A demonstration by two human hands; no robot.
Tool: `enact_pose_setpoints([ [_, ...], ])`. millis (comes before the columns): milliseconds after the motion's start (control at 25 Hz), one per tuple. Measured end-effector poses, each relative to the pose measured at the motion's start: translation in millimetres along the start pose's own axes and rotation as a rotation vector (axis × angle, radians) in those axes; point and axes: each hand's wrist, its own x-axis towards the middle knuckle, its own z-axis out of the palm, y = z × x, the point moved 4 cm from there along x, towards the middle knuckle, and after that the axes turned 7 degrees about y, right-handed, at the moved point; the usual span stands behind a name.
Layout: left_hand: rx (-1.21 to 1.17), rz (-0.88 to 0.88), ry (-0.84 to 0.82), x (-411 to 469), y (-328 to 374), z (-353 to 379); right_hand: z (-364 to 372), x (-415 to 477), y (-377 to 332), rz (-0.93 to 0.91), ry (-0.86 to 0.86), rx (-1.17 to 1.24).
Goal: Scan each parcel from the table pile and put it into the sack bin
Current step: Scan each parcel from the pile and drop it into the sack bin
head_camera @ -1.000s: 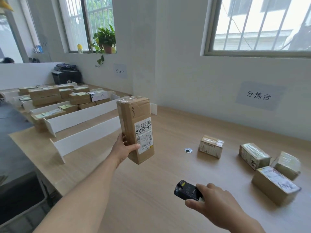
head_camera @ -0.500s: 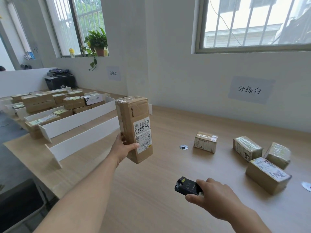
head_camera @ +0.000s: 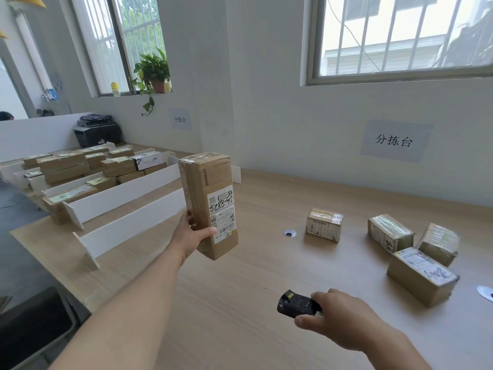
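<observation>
Nearest me, my right hand (head_camera: 344, 320) was curled round a black scanner (head_camera: 296, 305), thumb under its side, low over the table (head_camera: 226, 316), its head turned to the left and away from me.

Further out, my left hand (head_camera: 192, 237) gripped the parcel (head_camera: 209, 204) near its lower end, thumb across the front, fingers round the left side. I held it upright, clear of the table, leaning slightly. It was a tall brown carton wrapped in clear tape, creased at the top, with "ZH408241" printed up one edge. A white label (head_camera: 222, 213) faced me, carrying a QR code, barcodes and black handwritten digits.

To the right, four smaller taped boxes (head_camera: 324, 224) lay on the table, three close together and one apart. To the left stood white dividers (head_camera: 125, 200), with more cartons (head_camera: 64, 166) in rows behind them. On the far wall hung a paper sign (head_camera: 393, 140).
</observation>
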Motion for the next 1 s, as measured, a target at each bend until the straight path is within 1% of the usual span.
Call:
enact_pose_setpoints([
  [200, 0.029, -0.006, 0.012, -11.5, 0.4, -2.0, 1.8, 0.6, 3.8, -0.012, -0.029, 0.042],
  [320, 0.058, 0.011, 0.058, -31.7, 3.4, -5.9, 2.6, 0.0, 1.2, -0.035, -0.017, 0.027],
  [440, 0.074, 0.012, 0.178, -68.1, -5.9, -21.2, 5.8, -1.3, -5.2, -0.081, 0.016, 0.022],
  [520, 0.114, 0.008, 0.290, -98.7, -22.8, -39.4, 9.4, -1.0, -15.2, -0.144, 0.049, 0.017],
  [720, 0.357, -0.173, 0.565, -181.9, -68.0, -96.7, 25.4, 4.1, -62.4, -0.345, 0.119, 0.047],
  [840, 0.483, -0.264, 0.671, -214.1, -86.4, -142.8, 46.1, 4.3, -103.1, -0.444, 0.081, 0.054],
  [1000, 0.495, -0.320, 0.799, -244.2, -96.1, -202.7, 69.5, 1.0, -164.2, -0.569, 0.005, -0.003],
])
